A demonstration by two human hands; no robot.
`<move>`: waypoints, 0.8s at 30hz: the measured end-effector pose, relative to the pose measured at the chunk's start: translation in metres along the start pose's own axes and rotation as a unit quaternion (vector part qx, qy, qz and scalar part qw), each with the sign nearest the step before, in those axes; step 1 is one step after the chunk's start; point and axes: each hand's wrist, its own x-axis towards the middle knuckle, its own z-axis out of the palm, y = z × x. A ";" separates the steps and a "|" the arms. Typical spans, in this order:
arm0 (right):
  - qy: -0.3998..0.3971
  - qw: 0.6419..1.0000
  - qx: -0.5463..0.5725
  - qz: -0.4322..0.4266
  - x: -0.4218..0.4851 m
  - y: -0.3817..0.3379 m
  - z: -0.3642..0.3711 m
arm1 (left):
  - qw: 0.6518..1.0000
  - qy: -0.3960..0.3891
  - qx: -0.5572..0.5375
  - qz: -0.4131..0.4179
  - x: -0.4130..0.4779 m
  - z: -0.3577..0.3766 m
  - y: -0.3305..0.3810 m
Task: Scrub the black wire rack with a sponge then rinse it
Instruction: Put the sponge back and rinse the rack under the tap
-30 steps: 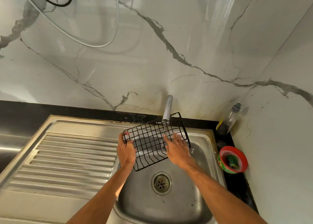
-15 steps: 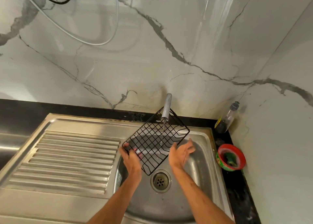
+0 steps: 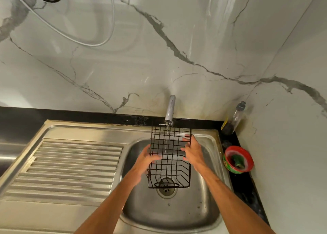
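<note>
A person's view down into a kitchen sink. No writing can be read: the clear plastic bottle with a grey cap (image 3: 234,119) in the back right corner carries a yellow label, and the red round tub (image 3: 230,169) beside it has a green printed band, both too small to make out. Something green (image 3: 238,161) lies inside the tub.

The black wire rack (image 3: 170,160), a rectangular grid, is held above the stainless steel sink basin (image 3: 177,216). Its long axis runs straight away from the person. The far short edge sits just under the spout of the grey metal tap (image 3: 170,108), and the near end, with an oval wire loop, hangs over the round drain (image 3: 166,190). A thin stream of water (image 3: 167,136) falls onto the far half of the grid.

The hands are apart, one on each long side. The left hand (image 3: 147,158) grips the left edge with fingers laid across the wires. The right hand (image 3: 193,152) grips the right edge, fingertips hooked over it.

The rack fits within the basin's rim, with bare steel on both sides. A ribbed steel draining board (image 3: 70,166) stretches out to the left. On the right, a narrow black counter strip (image 3: 246,189) holds the tub and bottle against a white marble-patterned wall (image 3: 159,56), which also rises directly behind the tap.
</note>
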 end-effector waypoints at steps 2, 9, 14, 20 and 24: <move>0.022 0.998 -0.046 -0.042 -0.006 -0.002 0.002 | 1.000 0.003 0.006 0.001 0.013 0.005 0.011; 0.080 0.880 -0.351 -0.309 -0.026 0.011 0.039 | 0.999 0.018 0.035 -0.015 0.010 0.032 -0.009; -0.124 0.879 -0.436 -0.145 -0.013 0.037 0.066 | 0.998 0.014 0.011 -0.066 0.006 0.042 -0.012; -0.093 0.886 -0.435 -0.127 0.012 0.040 0.052 | 0.998 0.026 0.049 0.010 0.012 0.030 -0.009; -0.180 0.832 -0.487 -0.197 0.006 0.030 0.072 | 0.999 0.023 0.035 0.005 0.011 0.030 -0.004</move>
